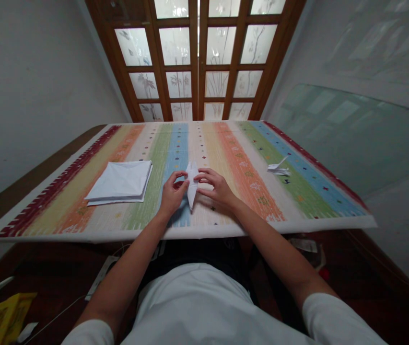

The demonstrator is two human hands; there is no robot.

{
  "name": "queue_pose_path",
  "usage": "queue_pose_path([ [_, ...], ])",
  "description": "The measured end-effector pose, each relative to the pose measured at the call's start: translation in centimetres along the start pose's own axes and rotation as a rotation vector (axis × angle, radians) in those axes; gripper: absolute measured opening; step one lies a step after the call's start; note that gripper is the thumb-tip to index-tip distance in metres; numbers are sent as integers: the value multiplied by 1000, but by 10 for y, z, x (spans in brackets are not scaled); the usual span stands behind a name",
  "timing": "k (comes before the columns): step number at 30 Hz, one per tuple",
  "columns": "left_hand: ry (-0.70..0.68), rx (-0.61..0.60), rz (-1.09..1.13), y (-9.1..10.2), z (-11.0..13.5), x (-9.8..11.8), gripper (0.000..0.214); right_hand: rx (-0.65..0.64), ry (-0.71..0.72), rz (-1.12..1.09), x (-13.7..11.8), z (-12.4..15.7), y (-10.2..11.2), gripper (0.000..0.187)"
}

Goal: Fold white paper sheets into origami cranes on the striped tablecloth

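Observation:
A narrow piece of folded white paper (191, 192), diamond-shaped with a pointed near end, is between my hands near the front of the table. My left hand (174, 192) pinches its left edge with thumb and fingers. From the other side, my right hand (217, 188) has its curled fingers and thumb at the paper's right edge. To the left lies a stack of white paper sheets (120, 181) with creases on the top one. A small folded paper crane (278, 167) rests on the right part of the table.
A striped, multicoloured cloth (240, 158) covers the table, its white border hanging over the front edge. Behind stand wooden doors with glass panes (199, 67). A glass panel (341, 129) leans at the right wall. On the floor at lower left is a yellow crate (5, 316).

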State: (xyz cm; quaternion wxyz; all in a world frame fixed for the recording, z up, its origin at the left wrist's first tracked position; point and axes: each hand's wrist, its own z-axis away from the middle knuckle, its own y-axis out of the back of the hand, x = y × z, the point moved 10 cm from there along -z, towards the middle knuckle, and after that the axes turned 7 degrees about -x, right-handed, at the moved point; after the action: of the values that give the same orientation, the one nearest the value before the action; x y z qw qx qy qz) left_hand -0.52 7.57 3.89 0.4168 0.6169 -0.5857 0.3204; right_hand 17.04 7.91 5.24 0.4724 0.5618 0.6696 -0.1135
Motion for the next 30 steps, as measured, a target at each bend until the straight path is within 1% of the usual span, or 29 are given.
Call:
queue_pose_path([
  [4,14,-49,-37,-4,0,-1,18,2,-76,-88,4,-1,-1,35],
  [7,2,-54,-75,-4,1,1,19,22,-125,-148,8,0,-1,37],
  [9,-11,-70,-71,-5,2,2,20,64,-143,-175,10,1,3,37],
  [12,-20,-136,15,-13,4,2,25,145,-164,-197,13,2,11,40],
  [14,-25,-153,56,-17,4,1,27,186,-176,-204,17,3,14,42],
  [18,5,-104,21,-14,2,-3,32,220,-204,-252,24,1,12,44],
  [21,54,-55,23,-10,1,-8,35,210,-237,-309,28,1,5,44],
  [24,74,-21,25,-8,1,-10,36,204,-258,-336,30,2,2,43],
  [27,71,-32,-12,-10,2,-8,30,192,-269,-322,31,3,2,41],
  [30,13,-64,-86,-13,2,3,17,185,-265,-300,32,4,4,40],
])
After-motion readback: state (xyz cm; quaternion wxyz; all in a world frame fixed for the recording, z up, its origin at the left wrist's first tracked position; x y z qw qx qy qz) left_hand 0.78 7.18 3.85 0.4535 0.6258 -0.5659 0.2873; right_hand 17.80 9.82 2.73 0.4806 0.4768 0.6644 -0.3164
